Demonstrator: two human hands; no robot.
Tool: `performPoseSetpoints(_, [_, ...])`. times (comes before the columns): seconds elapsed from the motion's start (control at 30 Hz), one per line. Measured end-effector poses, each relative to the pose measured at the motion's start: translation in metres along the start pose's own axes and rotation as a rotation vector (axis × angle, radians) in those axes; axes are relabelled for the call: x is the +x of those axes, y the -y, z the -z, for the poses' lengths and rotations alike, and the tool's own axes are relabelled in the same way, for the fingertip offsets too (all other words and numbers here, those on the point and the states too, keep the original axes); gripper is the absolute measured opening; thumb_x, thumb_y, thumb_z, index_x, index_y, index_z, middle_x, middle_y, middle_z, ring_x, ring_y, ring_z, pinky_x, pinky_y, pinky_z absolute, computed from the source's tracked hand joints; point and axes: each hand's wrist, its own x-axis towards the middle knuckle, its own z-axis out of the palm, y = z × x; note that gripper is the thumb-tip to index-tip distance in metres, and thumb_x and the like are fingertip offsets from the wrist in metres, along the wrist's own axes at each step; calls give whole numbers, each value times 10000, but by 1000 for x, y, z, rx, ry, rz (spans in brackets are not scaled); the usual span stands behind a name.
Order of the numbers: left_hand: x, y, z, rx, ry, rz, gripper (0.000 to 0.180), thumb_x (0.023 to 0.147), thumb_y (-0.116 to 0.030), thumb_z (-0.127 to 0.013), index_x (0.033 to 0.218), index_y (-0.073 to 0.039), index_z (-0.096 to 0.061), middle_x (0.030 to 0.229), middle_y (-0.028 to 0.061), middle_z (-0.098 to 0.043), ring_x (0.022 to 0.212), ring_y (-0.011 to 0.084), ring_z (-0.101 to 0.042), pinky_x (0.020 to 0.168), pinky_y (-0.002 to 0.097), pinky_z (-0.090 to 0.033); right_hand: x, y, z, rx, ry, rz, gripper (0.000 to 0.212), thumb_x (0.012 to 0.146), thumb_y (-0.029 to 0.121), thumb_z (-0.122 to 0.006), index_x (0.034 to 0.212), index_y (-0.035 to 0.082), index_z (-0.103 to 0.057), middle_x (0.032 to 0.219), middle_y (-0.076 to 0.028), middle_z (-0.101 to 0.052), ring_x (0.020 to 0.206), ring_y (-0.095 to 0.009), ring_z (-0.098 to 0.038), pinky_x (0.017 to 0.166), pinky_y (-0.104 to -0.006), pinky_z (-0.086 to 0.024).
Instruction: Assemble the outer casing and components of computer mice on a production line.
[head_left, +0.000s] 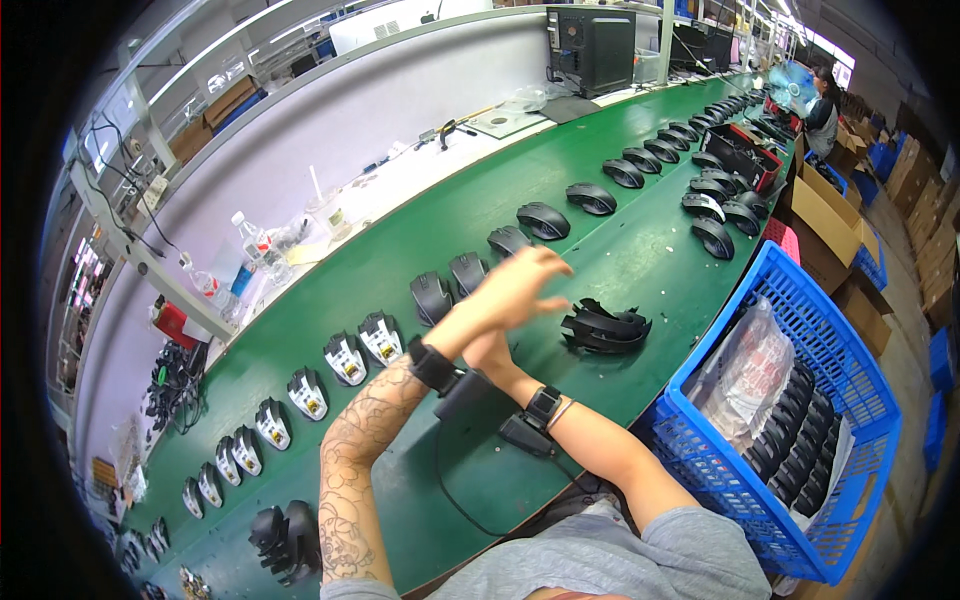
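Note:
My left hand reaches over the green bench, its fingers stretched apart and slightly blurred, with nothing visible in them. Just beyond it is a black computer mouse in a long row; other mice, like this one, stand beside the wrist. My right hand is tucked close behind the left wrist, and its fingers are hidden. To the right of both hands lies a pile of black curved mouse shells. Further left in the row, mice without top covers, such as this one, show pale insides with yellow parts.
A blue plastic basket with rows of black mice and a plastic bag stands at my right. More black shells lie at the near left. Bottles stand along the wall ledge. A person is at the bench's far end.

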Motion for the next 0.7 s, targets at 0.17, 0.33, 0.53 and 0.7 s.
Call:
performPoseSetpoints(0.17, [1, -46, -29, 11, 115, -278, 384, 590, -260, -790, 878, -85, -606, 1022, 97, -493, 978, 259, -472, 803, 357, -412, 15, 37, -5, -50, 103, -294, 164, 746, 12, -603, 907, 22, -575, 886, -108, -551, 671, -212, -575, 621, -322, -462])
performPoseSetpoints(0.33, [3, -46, -55, 126, 18, -195, 186, 587, -142, -746, 705, -75, -619, 946, 46, -525, 954, 215, -467, 796, 325, -386, 16, 36, 0, -29, 94, -311, 158, 738, -2, -602, 893, 21, -579, 880, -112, -556, 673, -221, -586, 605, -331, -461])
performPoseSetpoints(0.53, [-6, -49, -46, 36, -14, -144, 150, 596, -117, -726, 680, -70, -611, 981, 59, -519, 986, 228, -441, 824, 339, -364, 16, 39, -1, -55, 134, -277, 176, 730, -24, -599, 900, 20, -578, 876, -115, -554, 682, -218, -585, 609, -330, -459])
performPoseSetpoints(0.7, [-8, -46, -54, 90, 10, -136, 175, 617, -137, -736, 721, -71, -612, 1047, 81, -497, 1019, 244, -428, 850, 350, -352, 15, 38, 1, -46, 172, -299, 169, 737, -11, -591, 903, 20, -579, 880, -114, -554, 687, -215, -587, 613, -329, -460])
